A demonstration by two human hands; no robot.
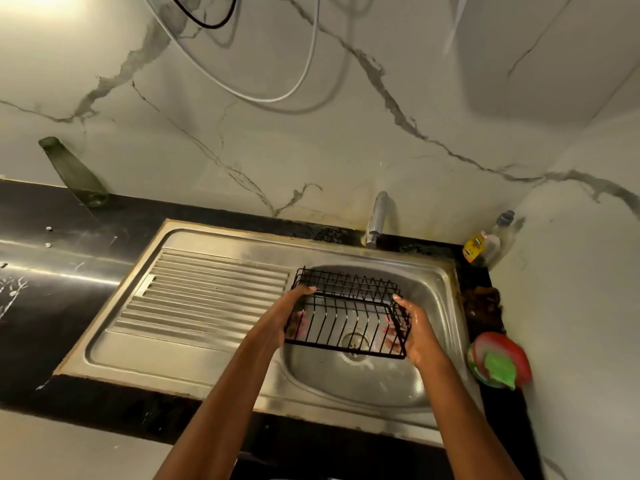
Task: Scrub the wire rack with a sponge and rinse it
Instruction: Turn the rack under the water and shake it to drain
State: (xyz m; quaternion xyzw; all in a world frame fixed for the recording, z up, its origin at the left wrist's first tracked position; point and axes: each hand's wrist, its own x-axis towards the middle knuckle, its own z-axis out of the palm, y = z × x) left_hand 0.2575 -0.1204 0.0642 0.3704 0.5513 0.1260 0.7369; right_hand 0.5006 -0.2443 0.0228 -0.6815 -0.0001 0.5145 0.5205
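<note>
A black wire rack (346, 311) hangs over the steel sink basin (363, 379), held by both ends. My left hand (289, 318) grips its left end, thumb on top and fingers curled underneath. My right hand (414, 332), wet and shiny, grips the right end the same way. A green sponge (498, 370) lies in a red dish (502, 355) on the counter to the right of the sink, apart from both hands. The tap (377, 218) stands behind the basin with no water running from it.
The ribbed drainboard (207, 296) lies left of the basin. A green glass bottle (74, 173) leans on the marble wall at the far left. A yellow-labelled bottle (476, 249) and a clear bottle (502, 230) stand in the right corner. Dark counter (52, 289) extends left.
</note>
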